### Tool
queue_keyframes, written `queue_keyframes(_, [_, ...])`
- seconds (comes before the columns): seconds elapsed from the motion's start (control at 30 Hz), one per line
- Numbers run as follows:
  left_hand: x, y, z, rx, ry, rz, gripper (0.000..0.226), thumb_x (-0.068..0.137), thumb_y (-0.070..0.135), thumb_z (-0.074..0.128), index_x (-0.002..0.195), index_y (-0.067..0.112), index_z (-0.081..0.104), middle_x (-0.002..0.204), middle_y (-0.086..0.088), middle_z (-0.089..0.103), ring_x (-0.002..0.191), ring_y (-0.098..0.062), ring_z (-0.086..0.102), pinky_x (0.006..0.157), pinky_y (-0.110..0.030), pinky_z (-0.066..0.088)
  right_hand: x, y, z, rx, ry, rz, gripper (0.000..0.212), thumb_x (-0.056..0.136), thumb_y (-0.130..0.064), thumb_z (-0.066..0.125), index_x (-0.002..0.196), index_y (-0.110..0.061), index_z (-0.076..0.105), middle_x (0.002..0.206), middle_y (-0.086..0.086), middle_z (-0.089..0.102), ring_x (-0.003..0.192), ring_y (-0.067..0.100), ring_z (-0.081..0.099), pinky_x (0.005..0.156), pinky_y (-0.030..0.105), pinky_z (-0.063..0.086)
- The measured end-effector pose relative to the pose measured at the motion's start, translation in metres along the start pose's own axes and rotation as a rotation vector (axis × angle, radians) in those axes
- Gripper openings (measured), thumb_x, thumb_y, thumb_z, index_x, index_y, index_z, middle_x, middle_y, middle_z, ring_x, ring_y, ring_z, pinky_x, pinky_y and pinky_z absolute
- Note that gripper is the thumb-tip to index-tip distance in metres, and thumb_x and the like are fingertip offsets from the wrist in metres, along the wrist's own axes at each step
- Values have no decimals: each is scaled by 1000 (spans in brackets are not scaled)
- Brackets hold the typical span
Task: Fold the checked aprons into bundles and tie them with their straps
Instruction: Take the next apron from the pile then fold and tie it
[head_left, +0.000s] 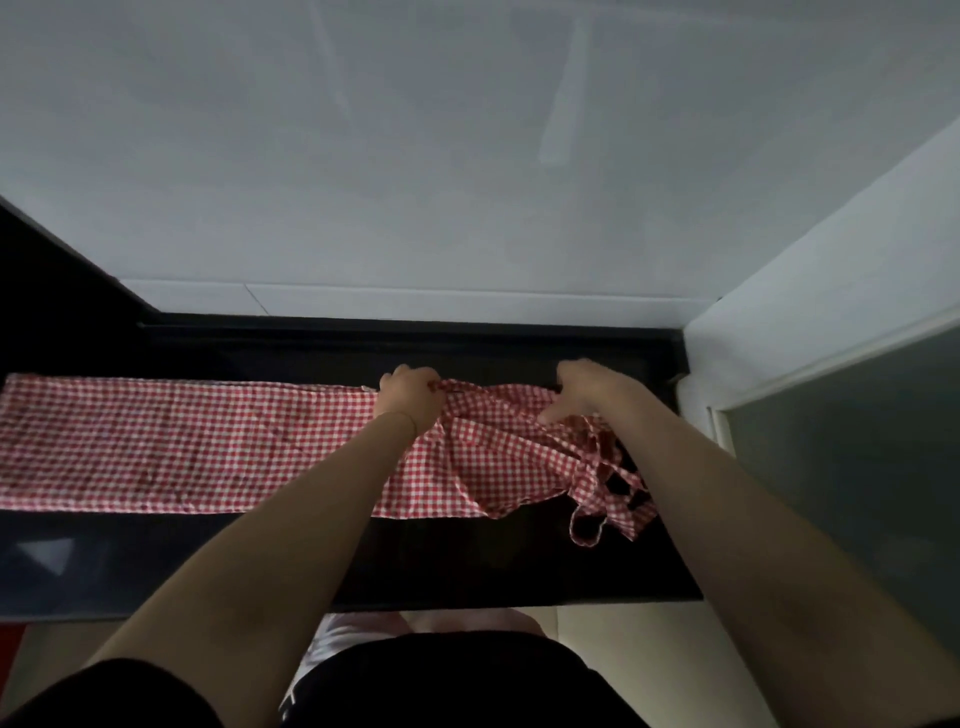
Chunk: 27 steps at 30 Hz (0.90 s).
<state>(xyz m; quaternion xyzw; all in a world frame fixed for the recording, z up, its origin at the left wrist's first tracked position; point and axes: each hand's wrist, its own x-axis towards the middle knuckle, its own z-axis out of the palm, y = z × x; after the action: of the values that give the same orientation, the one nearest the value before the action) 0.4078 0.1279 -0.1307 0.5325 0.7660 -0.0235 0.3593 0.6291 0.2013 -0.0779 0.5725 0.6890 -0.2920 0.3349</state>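
Black glossy counter (218, 566) ran along white wall, right end met corner. Red-and-white checked apron (182, 441) lay on it in long folded strip from left edge; right part rumpled, straps (613, 499) tangled near counter's right end

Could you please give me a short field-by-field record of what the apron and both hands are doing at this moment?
surface: dark counter against a pale wall
apron: red-and-white checked apron, folded into a long band lying flat across the counter, right end bunched
left hand: left hand grips the gathered cloth at the far edge
right hand: right hand grips the bunched end, thumb out
straps: straps lie loose in a tangle at the right, not tied
bundle: not yet formed
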Motion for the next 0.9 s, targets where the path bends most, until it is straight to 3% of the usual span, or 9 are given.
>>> queue_keyframes(0.07, [1,2,-1,-61,24,-13,25,100,27,41,106,18,63,117,-12,57,108,-31,51,94,-43,48,6,-18,6,153,201,-130,70,82,-49,72,138,-14,48,135,10,48,118,27,53,99,44,48])
queue_keyframes(0.17, [2,3,-3,-132,77,-13,23,99,28,43,86,19,60,102,-9,61,88,-24,59,75,-37,50,14,-59,16,292,268,-260,63,83,-45,72,136,-21,50,132,2,49,118,22,52,100,45,46])
queue_keyframes(0.3, [-2,4,-9,-149,74,-20,28,102,31,43,91,16,64,93,-5,63,76,-18,60,61,-29,42,30,-100,27,193,306,-303,11,92,-37,62,95,-27,60,105,-1,62,90,16,57,89,42,50])
queue_keyframes(0.4, [-2,2,-12,-187,40,-41,29,103,28,42,93,15,65,88,-4,66,78,-18,61,68,-30,48,28,-98,20,230,325,-197,5,95,-28,57,93,-24,59,92,-1,62,81,16,59,83,38,53])
queue_keyframes(0.5, [-1,-3,-13,-270,85,-61,28,104,27,42,99,13,65,92,-6,65,82,-20,61,76,-34,51,24,-58,7,267,435,-76,17,91,-25,61,104,-14,64,100,5,64,90,25,63,77,34,52])
queue_keyframes(0.6, [4,-3,-14,-278,82,-89,30,104,30,40,102,11,63,98,-9,66,86,-22,61,77,-35,51,28,-3,0,510,587,174,38,90,-29,62,118,-4,63,116,17,66,107,34,63,84,36,50])
queue_keyframes(0.73, [11,4,-13,-298,118,-196,40,102,40,44,124,6,48,121,-17,56,109,-33,56,92,-44,49,17,36,-2,733,770,516,82,91,-41,67,148,1,26,148,23,39,134,39,41,105,49,40])
queue_keyframes(0.8, [7,8,-8,-297,235,-203,39,102,34,45,126,3,44,129,-22,47,117,-36,49,94,-44,44,12,39,5,758,825,529,78,92,-36,67,146,3,26,147,24,36,134,40,40,105,46,39])
queue_keyframes(0.9, [-9,8,5,-93,369,-70,29,99,28,46,117,5,50,123,-17,45,112,-31,45,79,-40,43,13,30,22,733,711,229,39,93,-26,62,119,1,54,117,17,60,112,35,58,83,35,44])
